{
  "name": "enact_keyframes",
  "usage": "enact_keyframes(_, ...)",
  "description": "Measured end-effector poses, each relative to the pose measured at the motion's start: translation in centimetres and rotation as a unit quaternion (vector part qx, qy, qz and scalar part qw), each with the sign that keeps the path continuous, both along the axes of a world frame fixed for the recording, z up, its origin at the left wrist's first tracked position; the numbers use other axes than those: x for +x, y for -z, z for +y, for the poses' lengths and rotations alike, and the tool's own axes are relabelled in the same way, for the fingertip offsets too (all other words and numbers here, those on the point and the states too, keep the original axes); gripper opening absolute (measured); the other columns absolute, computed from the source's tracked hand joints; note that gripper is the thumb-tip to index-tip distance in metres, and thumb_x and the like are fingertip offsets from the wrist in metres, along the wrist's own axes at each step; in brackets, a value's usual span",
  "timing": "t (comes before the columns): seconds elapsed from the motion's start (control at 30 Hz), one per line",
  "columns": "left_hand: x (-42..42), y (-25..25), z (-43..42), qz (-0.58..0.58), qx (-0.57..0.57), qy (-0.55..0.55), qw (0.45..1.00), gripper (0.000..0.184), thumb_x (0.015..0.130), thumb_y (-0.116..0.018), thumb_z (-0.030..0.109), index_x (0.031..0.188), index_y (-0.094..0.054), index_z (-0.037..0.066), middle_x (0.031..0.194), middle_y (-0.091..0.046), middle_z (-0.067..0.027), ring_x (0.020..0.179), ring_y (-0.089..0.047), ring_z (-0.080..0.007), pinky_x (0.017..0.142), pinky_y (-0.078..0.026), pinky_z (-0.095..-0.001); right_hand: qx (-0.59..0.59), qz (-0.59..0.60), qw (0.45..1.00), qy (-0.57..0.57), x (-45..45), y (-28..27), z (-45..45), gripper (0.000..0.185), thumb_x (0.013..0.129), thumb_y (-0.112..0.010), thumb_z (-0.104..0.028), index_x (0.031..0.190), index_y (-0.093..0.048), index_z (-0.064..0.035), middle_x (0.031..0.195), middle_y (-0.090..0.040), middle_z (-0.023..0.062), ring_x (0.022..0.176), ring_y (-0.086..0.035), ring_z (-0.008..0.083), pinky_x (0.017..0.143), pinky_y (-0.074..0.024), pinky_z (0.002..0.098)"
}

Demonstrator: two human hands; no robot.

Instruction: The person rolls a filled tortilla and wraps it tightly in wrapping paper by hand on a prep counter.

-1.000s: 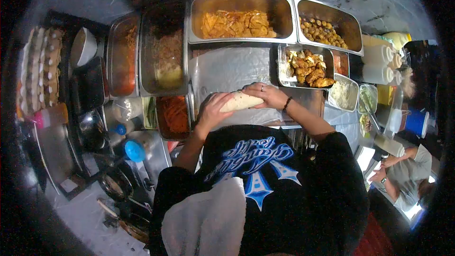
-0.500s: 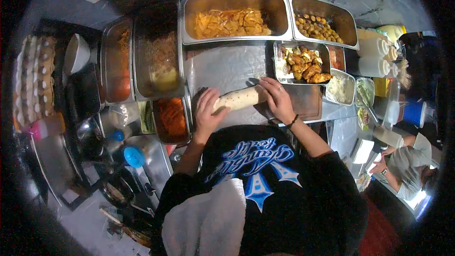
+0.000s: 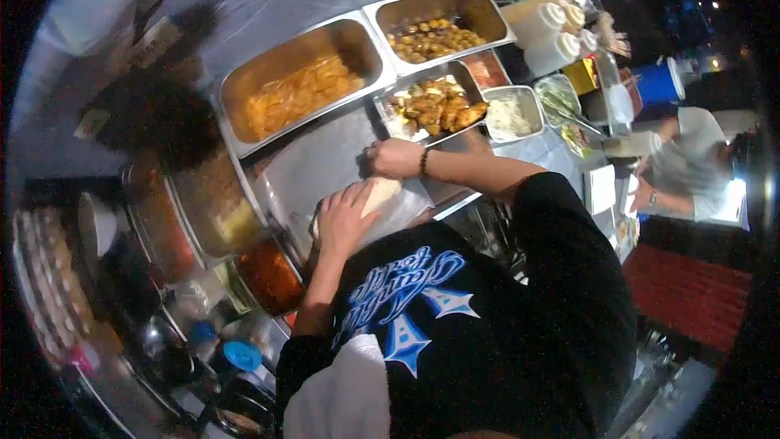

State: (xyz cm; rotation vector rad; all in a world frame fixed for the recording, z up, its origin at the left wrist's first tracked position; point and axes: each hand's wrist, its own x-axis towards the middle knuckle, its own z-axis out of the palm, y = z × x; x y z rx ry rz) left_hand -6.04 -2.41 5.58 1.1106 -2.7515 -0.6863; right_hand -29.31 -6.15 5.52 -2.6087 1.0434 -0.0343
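Black T-shirt [image 3: 471, 390]: closest of all, nearer than the left hand [image 3: 345, 215], with blue and white letters on it.
White towel [image 3: 341, 390]: hangs on the shirt, nearer than the left hand.
Left hand: bent over the rolled tortilla wrap [image 3: 383, 191] and holding it, fingers on top, thumb out to the side.
Wrap: partly hidden under the left hand, one end poking out toward the right hand [image 3: 396, 158].
Shiny sheet [image 3: 313, 167]: under the wrap, reaching past the left hand.
Right hand: just past the wrap, fingers curled down; I cannot tell if they pinch anything.
Dark bracelet [image 3: 424, 162]: around the right wrist.
Orange-red food [image 3: 268, 276]: near the left hand, on its left.
Brown fried chunks [image 3: 439, 106]: just past the right hand.
White shredded food [image 3: 510, 116]: right of the right hand and a bit past it.
Big metal pan [image 3: 276, 73]: farther off, past both hands, with orange pieces inside.
Squeeze bottles [image 3: 552, 53]: well past the right hand, to its right.
Other person [image 3: 695, 154]: far right of the right hand, in a pale shirt.
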Motion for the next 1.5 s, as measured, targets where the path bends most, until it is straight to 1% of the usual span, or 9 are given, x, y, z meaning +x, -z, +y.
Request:
enact_keyframes(0.3,0.4,-0.2,-0.2,-0.004,-0.011,0.004,1.000,0.071,0.080,-0.071,0.043,0.142,-0.048,0.019,0.132,-0.059,-0.0083,0.114,-0.057,-0.0297,0.098,-0.041,-0.0440,0.068,-0.060,0.975,0.204,1.9,1.2,-1.1,0.016,0.078,-0.064,-0.021,0.085,-0.068,-0.0071,0.089,-0.067,0.0155,0.083,-0.066,0.0369,0.071,-0.0542,0.0461)
enact_keyframes(0.47,3.0,-1.3,0.1,0.005,-0.052,-0.019,0.998,0.073,0.078,-0.071,0.046,0.140,-0.049,0.015,0.133,-0.055,-0.0103,0.120,-0.051,-0.0279,0.101,-0.037,-0.0459,-0.018,-0.305,0.812,0.497,-5.2,-10.7,4.0,0.016,0.081,-0.069,-0.003,0.097,-0.071,-0.0013,0.092,-0.071,0.0118,0.084,-0.069,0.0219,0.075,-0.0542,0.0339)
enact_keyframes(0.7,8.8,2.4,3.7,0.149,-0.002,-0.258,0.955,0.094,0.061,-0.088,0.033,0.139,-0.045,0.003,0.137,-0.050,-0.0184,0.129,-0.045,-0.0367,0.110,-0.032,-0.0480,-0.218,0.078,0.622,0.748,-37.3,-2.3,16.9,0.022,0.083,-0.064,-0.017,0.101,-0.072,-0.0078,0.091,-0.072,0.0146,0.085,-0.070,0.0316,0.074,-0.0534,0.0369)
enact_keyframes(0.8,9.2,2.9,4.5,0.172,0.003,-0.304,0.937,0.100,0.057,-0.092,0.025,0.141,-0.042,0.001,0.141,-0.046,-0.0202,0.133,-0.041,-0.0367,0.110,-0.034,-0.0463,-0.219,0.172,0.640,0.716,-41.7,2.0,19.8,0.028,0.084,-0.056,-0.008,0.108,-0.071,-0.0109,0.095,-0.071,0.0154,0.084,-0.068,0.0325,0.079,-0.0526,0.0393)
enact_keyframes(0.9,9.3,3.9,5.2,0.232,0.030,-0.296,0.926,0.103,0.055,-0.093,0.022,0.141,-0.041,0.000,0.145,-0.042,-0.0194,0.133,-0.042,-0.0353,0.111,-0.036,-0.0446,-0.383,-0.019,0.687,0.617,-28.2,-2.5,15.8,0.034,0.084,-0.054,-0.002,0.114,-0.068,-0.0092,0.105,-0.070,0.0146,0.091,-0.067,0.0285,0.084,-0.0513,0.0385)
enact_keyframes(1.0,8.2,4.8,5.1,0.285,0.034,-0.296,0.911,0.105,0.054,-0.094,0.022,0.142,-0.040,-0.001,0.146,-0.042,-0.0189,0.133,-0.043,-0.0341,0.111,-0.038,-0.0424,-0.183,-0.315,0.757,0.543,-11.5,0.5,14.8,0.037,0.087,-0.056,-0.003,0.123,-0.063,-0.0022,0.120,-0.065,0.0124,0.113,-0.059,0.0263,0.101,-0.0433,0.0388)
enact_keyframes(1.07,7.1,4.7,4.9,0.364,0.090,-0.331,0.866,0.107,0.055,-0.092,0.027,0.144,-0.039,0.001,0.146,-0.043,-0.0153,0.136,-0.040,-0.0322,0.114,-0.032,-0.0436,-0.046,-0.290,0.855,0.428,-1.6,-0.8,12.8,0.035,0.091,-0.060,-0.009,0.125,-0.060,-0.0012,0.124,-0.062,0.0160,0.120,-0.055,0.0293,0.105,-0.0399,0.0395)
enact_keyframes(1.23,5.2,3.1,4.2,0.337,0.004,-0.373,0.865,0.055,0.073,-0.074,-0.003,0.125,-0.060,-0.001,0.133,-0.058,-0.0177,0.121,-0.057,-0.0290,0.103,-0.046,-0.0380,0.066,-0.434,0.748,0.498,7.1,3.1,9.4,0.043,0.095,-0.061,-0.020,0.132,-0.053,0.0001,0.132,-0.056,0.0198,0.127,-0.049,0.0317,0.109,-0.0354,0.0393)
enact_keyframes(1.5,3.3,4.7,3.8,0.410,0.009,-0.448,0.794,0.010,0.086,-0.068,0.001,0.094,-0.071,-0.003,0.098,-0.072,-0.0139,0.092,-0.068,-0.0235,0.083,-0.052,-0.0325,0.074,-0.481,0.678,0.551,9.1,5.1,9.1,0.027,0.090,-0.069,-0.018,0.108,-0.067,0.0015,0.115,-0.065,0.0154,0.112,-0.059,0.0258,0.099,-0.0435,0.0350)
